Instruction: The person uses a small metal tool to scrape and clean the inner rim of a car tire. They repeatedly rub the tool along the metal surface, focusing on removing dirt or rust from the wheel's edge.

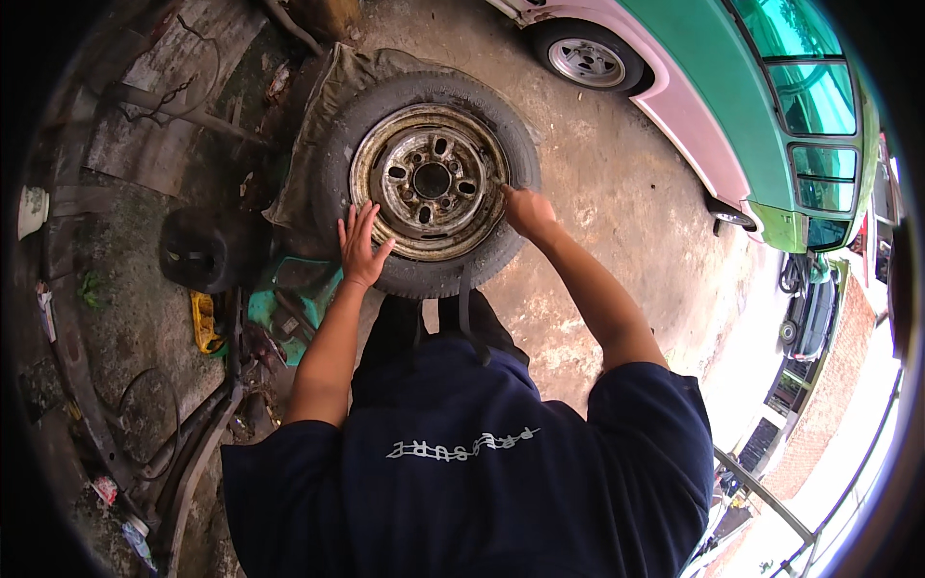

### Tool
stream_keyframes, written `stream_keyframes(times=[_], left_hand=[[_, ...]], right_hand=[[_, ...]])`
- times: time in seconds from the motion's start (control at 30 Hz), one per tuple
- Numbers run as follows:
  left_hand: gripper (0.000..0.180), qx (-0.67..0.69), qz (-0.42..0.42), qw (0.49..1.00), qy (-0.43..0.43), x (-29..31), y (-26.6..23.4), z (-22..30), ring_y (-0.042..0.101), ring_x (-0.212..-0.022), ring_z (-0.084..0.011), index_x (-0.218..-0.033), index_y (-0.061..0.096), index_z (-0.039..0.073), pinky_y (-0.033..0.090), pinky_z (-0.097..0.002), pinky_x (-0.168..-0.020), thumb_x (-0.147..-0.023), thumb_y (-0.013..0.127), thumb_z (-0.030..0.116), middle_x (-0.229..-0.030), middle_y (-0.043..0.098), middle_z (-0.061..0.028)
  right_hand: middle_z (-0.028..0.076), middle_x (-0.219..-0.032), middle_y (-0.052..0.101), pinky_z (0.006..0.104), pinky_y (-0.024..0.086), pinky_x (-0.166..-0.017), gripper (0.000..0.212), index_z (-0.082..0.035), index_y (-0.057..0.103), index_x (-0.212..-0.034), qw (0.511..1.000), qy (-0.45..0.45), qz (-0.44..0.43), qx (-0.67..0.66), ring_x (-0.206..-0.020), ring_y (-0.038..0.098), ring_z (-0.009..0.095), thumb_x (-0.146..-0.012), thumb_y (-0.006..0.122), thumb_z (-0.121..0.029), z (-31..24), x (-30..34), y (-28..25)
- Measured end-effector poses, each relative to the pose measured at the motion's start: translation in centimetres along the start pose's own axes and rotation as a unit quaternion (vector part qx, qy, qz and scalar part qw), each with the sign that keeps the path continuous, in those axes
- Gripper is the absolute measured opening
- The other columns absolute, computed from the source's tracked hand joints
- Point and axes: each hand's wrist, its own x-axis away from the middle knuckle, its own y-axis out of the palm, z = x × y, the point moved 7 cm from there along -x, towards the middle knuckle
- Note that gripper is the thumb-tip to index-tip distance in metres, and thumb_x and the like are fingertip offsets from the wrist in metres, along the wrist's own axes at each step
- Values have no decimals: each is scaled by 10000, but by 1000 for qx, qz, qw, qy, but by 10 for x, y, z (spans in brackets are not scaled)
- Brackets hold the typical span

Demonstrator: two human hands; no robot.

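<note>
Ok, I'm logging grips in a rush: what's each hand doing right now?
Left hand: open, fingers spread, at the tire and rim.
Right hand: closed, at the rim's right side; whether it holds anything can't be told.

The head view is taken by a wide fisheye camera, the left of a side-by-side pair worn on the person's head. It faces steeply down. The wearer's shirt (pixel 462 501) lies nearest; the left hand (pixel 360 249), right hand (pixel 529 214) and wheel (pixel 409 180) lie farther forward. Coverage extends far right past a vehicle (pixel 713 96).
</note>
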Motion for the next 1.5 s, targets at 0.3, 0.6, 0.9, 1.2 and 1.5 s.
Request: stream_keyframes(times=[0.3, 0.6, 0.9, 1.2, 1.5], left_hand=[[778, -11, -4, 1000, -2, -1, -1, 3, 204, -1492, -321, -1501, 392, 166, 49, -535, -1194, -907, 462, 663, -1576, 342, -65], [786, -22, 2, 1000, 2, -1, -2, 4, 219, -1487, -314, -1492, 407, 164, 60, -537, -1195, -905, 442, 686, -1568, 354, -67], [798, -10, 14, 1000, 1, 0, -2, 2, 216, -1488, -311, -1488, 411, 177, 63, -534, -1196, -895, 435, 710, -1568, 355, -63], [784, -22, 17, 1000, 14, 1, -3, 2, 224, -1485, -314, -1484, 417, 173, 71, -525, -1199, -897, 452, 691, -1568, 352, -65], [785, 5, 24, 1000, 12, 0, -3, 2, 217, -1488, -313, -1486, 412, 171, 63, -534, -1196, -898, 445, 689, -1571, 349, -64]], right_hand=[[163, -1149, 636, 438, 581, -713, 498, -207, 553, -1370, 996, -9, 66, 63, -875, 701, 347, -905, 464, -51, 9, -16, -19], [146, -1069, 617, 410, 587, -650, 403, -186, 570, -1316, 981, -80, -1, 177, -852, 710, 304, -927, 509, -100, -2, 14, 9], [203, -1142, 604, 422, 590, -653, 508, -232, 537, -1378, 988, -31, 21, 149, -821, 704, 337, -915, 477, -34, -6, 0, -13], [218, -1099, 674, 445, 588, -728, 352, -162, 647, -1227, 999, 21, 28, 37, -911, 711, 345, -916, 488, -122, -11, 29, -8], [217, -1011, 702, 465, 570, -798, 323, -136, 685, -1156, 998, 36, -53, -7, -940, 695, 381, -892, 500, -156, -23, 45, 29]])
